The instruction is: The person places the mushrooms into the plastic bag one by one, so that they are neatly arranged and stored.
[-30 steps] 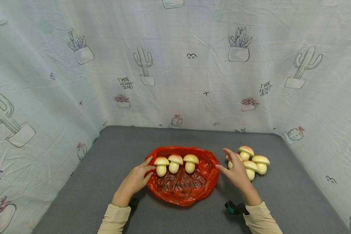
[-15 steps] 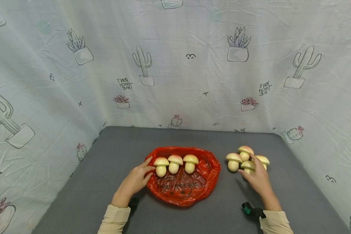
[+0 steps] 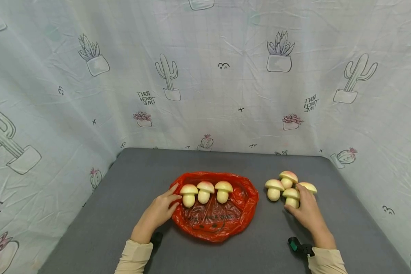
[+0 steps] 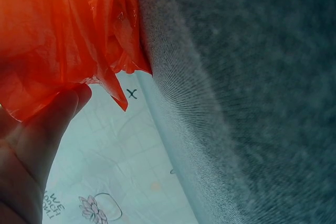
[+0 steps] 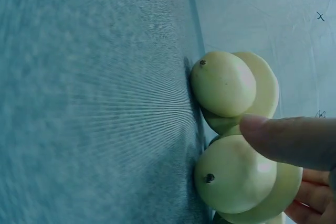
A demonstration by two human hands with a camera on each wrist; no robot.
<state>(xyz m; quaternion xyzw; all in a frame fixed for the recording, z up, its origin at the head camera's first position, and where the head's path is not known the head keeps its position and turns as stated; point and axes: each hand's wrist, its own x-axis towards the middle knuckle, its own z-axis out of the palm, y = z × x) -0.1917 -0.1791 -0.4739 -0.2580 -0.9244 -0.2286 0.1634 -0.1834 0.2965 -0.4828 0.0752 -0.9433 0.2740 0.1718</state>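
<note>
In the head view, a red plastic bag (image 3: 212, 230) lies spread with its rim rolled outward. Three toy mushrooms (image 3: 205, 192) with pale stems and pinkish-yellow caps rest in it side by side. My left hand (image 3: 157, 209) holds the bag's left rim; its thumb presses the red plastic from outside in the left wrist view. To the right, my right hand (image 3: 308, 209) reaches around the nearest mushroom (image 3: 292, 198) of a small cluster, thumb by the stem and fingers by the cap. A firm grip cannot be made out. That mushroom stands on the table.
Around it in the cluster are a left mushroom (image 3: 274, 189), a back mushroom (image 3: 288, 179) and a right mushroom (image 3: 308, 187), partly hidden by my fingers. The grey table (image 3: 144, 163) ends at a cactus-print curtain (image 3: 209, 95) behind and at both sides.
My right hand has moved right from beside the bag's rim to the mushroom cluster, then shifted slightly right and nearer around the front mushroom. The left hand, the bag and its contents stay put.
</note>
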